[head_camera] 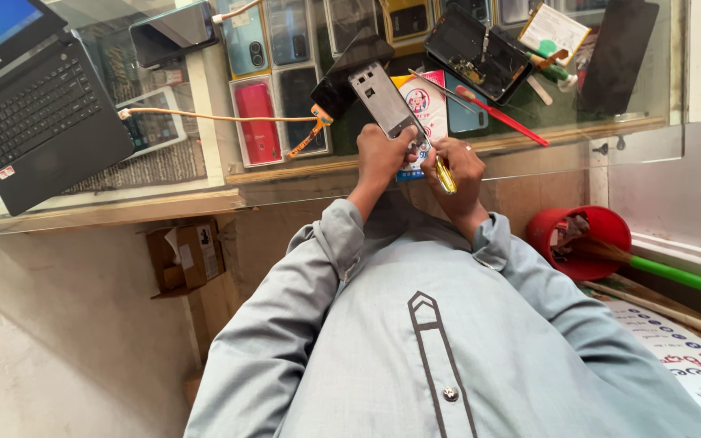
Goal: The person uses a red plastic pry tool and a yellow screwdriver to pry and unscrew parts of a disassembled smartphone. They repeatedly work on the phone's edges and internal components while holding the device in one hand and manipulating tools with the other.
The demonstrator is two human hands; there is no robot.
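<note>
Opened phone (pixel 383 101), its silver inner frame facing up, sits tilted over the glass surface (pixel 529 138), with its lower end gripped by the left hand (pixel 381 156), fingers wrapped around its edge. Just right of the phone's lower end, the right hand (pixel 458 166) is closed around a yellow-handled screwdriver (pixel 445 174), whose tip meets the phone near the left thumb. Behind the phone lies a black back cover (pixel 349 69), touching it. Right of the phone, a red-handled tool (pixel 503 118) lies slantwise on the surface, and beyond that a second opened device (pixel 474 50) rests face up. Left of the phone, an orange cable (pixel 221 118) runs across the glass toward a black laptop (pixel 38 113), well apart. Below the surface, to the right of the phone, a red bucket (pixel 582 239) stands on the floor.
</note>
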